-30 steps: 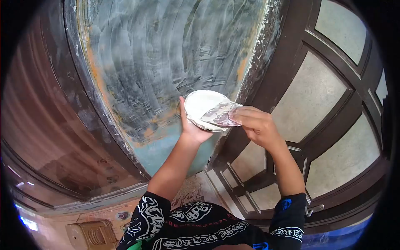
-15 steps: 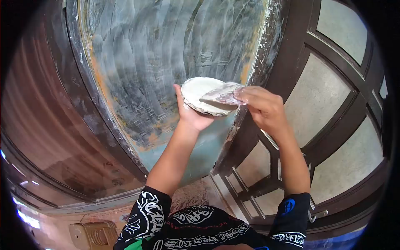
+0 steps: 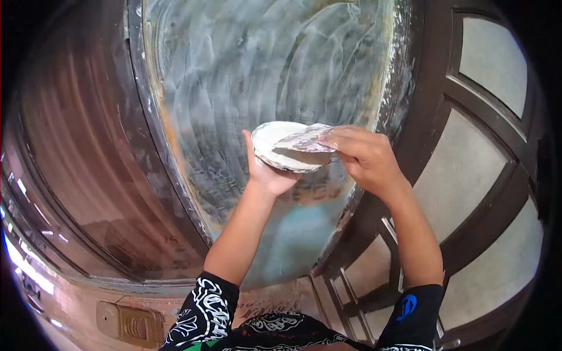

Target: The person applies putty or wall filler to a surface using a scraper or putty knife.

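My left hand [image 3: 269, 175] holds up a round, shallow dish [image 3: 280, 131] of white paste from below, its thumb along the left rim. In my right hand [image 3: 360, 153] is a flat, paste-smeared scraper [image 3: 304, 140], pinched between thumb and fingers. The scraper's blade points left and lies over the paste in the dish. Behind both hands stands a panel [image 3: 234, 76] streaked with white and grey smears, with orange patches along its edges and a pale blue-green lower part.
Dark brown framing with pale panes [image 3: 462, 158] stands on the right. A glossy reddish-brown panel [image 3: 88, 158] fills the left side. Low at the left is a brown moulded object [image 3: 129, 323]. A metal handle [image 3: 449, 345] shows at the bottom right.
The view has shifted, so the panel sits further right and lower. The scraper has moved slightly left over the dish. Both hands keep their holds.
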{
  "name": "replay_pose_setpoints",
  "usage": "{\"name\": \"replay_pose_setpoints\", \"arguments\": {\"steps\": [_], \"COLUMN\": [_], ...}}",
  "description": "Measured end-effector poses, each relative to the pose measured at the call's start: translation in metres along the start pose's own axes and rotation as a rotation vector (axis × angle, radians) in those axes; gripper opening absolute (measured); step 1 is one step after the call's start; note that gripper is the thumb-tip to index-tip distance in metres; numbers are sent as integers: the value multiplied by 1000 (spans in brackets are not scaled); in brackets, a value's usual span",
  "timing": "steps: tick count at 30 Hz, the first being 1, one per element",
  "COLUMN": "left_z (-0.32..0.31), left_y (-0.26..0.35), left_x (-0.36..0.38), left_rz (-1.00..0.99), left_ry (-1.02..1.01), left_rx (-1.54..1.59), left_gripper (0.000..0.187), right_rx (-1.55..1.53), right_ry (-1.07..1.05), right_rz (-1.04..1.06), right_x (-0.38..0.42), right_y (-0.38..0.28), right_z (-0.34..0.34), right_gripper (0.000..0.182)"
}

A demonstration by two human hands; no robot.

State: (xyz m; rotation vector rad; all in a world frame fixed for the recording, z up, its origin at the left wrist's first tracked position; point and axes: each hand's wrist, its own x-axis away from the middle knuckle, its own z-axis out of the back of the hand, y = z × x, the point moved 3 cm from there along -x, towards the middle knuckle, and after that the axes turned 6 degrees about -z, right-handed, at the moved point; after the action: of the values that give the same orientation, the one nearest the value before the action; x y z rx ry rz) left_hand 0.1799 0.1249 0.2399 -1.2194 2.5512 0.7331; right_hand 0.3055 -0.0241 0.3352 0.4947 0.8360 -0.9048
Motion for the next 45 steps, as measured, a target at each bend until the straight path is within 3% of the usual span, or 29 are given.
{"name": "replay_pose_setpoints", "arguments": {"steps": [6,8,10,16,24,25,28,32,35,40,41,45], "left_z": [-10,-6,-13,-17,-26,-27,-31,-35,-35,-39,-38,-36], "left_y": [8,10,10,13,18,20,22,21,20,20,20,22], "left_x": [8,8,13,17,11,11,11,12,15,20,21,23], "left_rz": [-62,-58,-110,-195,-199,-166,-173,-248,-261,-302,-311,-272], "left_ry": [-1,-96,17,76,-118,-246,-263,-146,-129,-79,18,-92], "left_rx": [-18,38,-20,-25,-55,12,48,-48,-63,-79,-93,-31], "left_gripper": [102,103,104,103,109,107,106,106,107,105,109,111], "right_rx": [-123,-172,-207,-270,-272,-283,-291,-327,-325,-335,-327,-345], "right_ry": [-26,-3,-130,-89,-101,-42,12,37,-94,13,-50,-79], "right_rz": [44,71,84,113,160,181,199,248,191,253,239,227], "right_x": [-10,-15,-16,-22,-38,-40,-42,-43,-41,-44,-43,-45], "right_y": [11,12,13,20,26,26,30,30,30,31,33,31], "right_z": [-1,3,0,3,7,9,11,12,7,7,3,2], "right_gripper": [32,33,35,36,33,33,34,33,35,34,35,36]}}
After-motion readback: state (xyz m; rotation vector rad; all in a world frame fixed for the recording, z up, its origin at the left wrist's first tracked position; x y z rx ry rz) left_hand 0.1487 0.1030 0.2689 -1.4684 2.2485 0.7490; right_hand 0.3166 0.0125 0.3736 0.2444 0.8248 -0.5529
